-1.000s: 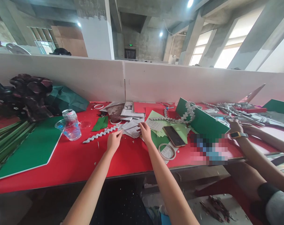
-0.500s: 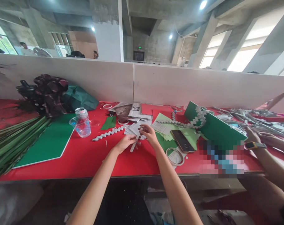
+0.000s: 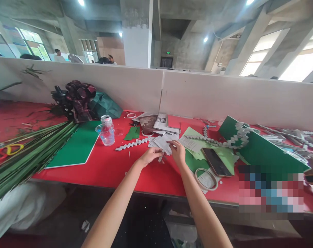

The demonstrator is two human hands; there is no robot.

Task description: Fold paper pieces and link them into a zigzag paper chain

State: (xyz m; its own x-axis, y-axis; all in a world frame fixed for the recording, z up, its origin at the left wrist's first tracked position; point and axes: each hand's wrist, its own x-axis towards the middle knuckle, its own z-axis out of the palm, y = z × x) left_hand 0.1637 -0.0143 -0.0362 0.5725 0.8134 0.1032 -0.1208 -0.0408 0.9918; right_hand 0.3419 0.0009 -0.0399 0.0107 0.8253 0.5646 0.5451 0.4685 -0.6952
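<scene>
Near the middle of the red table [image 3: 107,168], my left hand [image 3: 152,156] pinches a narrow pale paper strip [image 3: 160,158]. My right hand [image 3: 177,150] is just to its right, its thumb and fingertips pressed together; what lies between them is too small to make out. Behind my hands lie loose white papers [image 3: 163,142]. A zigzag folded paper chain [image 3: 133,144] rests to the left, and a longer folded chain [image 3: 232,141] runs over green paper and a green board at the right.
A phone [image 3: 216,162] and a tape roll [image 3: 206,179] lie right of my hands. At left are a plastic cup [image 3: 106,135], a can [image 3: 106,120], a green board [image 3: 76,148], long green leaves [image 3: 35,155] and yellow-handled scissors [image 3: 15,149]. A white partition [image 3: 210,91] stands behind.
The view has turned left, so the table's things sit further right and the scissors show. My right hand's fingers have drawn closer together, slightly away from the strip.
</scene>
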